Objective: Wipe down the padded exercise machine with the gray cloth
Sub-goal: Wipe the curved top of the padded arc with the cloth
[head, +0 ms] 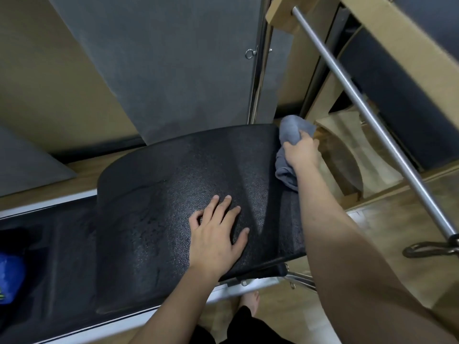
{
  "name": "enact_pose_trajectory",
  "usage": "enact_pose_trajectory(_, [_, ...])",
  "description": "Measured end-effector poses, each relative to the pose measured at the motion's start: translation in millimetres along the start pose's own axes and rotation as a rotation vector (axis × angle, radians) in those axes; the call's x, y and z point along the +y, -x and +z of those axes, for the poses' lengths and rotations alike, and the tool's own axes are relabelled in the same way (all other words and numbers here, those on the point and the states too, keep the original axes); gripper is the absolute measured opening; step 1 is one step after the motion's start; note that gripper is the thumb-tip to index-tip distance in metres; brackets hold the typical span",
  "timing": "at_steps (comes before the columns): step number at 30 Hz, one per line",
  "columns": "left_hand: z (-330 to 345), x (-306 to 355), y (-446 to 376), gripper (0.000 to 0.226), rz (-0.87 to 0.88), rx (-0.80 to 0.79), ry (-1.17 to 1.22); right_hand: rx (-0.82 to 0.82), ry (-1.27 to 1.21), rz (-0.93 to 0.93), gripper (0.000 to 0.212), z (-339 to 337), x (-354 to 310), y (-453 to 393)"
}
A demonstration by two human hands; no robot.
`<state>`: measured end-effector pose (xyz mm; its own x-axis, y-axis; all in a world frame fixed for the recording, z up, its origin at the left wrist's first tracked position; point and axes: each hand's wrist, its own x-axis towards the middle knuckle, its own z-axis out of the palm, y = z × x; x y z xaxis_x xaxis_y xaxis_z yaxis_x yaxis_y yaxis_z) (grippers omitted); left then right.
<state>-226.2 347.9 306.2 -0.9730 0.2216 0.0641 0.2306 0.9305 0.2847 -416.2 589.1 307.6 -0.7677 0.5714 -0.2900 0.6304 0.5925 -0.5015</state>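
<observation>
A black, pebbled, arched pad of the exercise machine (154, 194) fills the middle of the view, with damp-looking patches on its surface. My left hand (218, 232) lies flat on the pad's near middle, fingers spread, holding nothing. My right hand (303, 152) grips the bunched gray cloth (290, 131) and presses it against the pad's far right edge. Part of the cloth hangs below the hand along the pad's side.
A silver metal bar (360, 105) slants across the right, ending near a dark hook (429, 249). Wooden frame parts (347, 135) and gray panels (161, 58) stand behind. A blue object (10, 276) sits at the left edge. My bare foot (250, 300) is on the wood floor.
</observation>
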Motion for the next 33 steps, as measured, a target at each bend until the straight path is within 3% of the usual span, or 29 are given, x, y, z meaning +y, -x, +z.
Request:
enact_pose_trajectory(2, [0,1,-1,0.046,-0.006,-0.001,0.002,-0.003,0.021,0.015,0.065,-4,-2,1])
enact_pose_trajectory(7, [-1,2,-1,0.046,0.008,0.014,-0.011,0.032,0.182,-0.199,0.068,12,-38,57])
enact_pose_trajectory(17, [-5,-5,1,0.048,0.032,-0.015,0.008,-0.214,0.384,-1.008,0.073,52,-82,142])
enact_pose_trajectory(20, [-10,-10,7,0.056,0.077,-0.069,0.049,-0.22,0.367,-0.956,0.07,50,-86,127])
enact_pose_trajectory(25, [-15,-21,52,0.061,0.213,-0.068,0.166,-0.133,0.31,-0.581,0.064,53,-117,92])
enact_pose_trajectory(27, [-12,-27,76,0.06,0.277,-0.055,0.148,-0.097,0.336,-0.524,0.062,60,-129,96])
enact_pose_trajectory(29, [-7,-32,97,0.052,0.3,-0.026,0.096,-0.061,0.401,-0.6,0.063,66,-133,115])
enact_pose_trajectory(33, [-2,-34,105,0.036,0.292,0.04,0.111,-0.099,0.525,-0.936,0.073,75,-119,176])
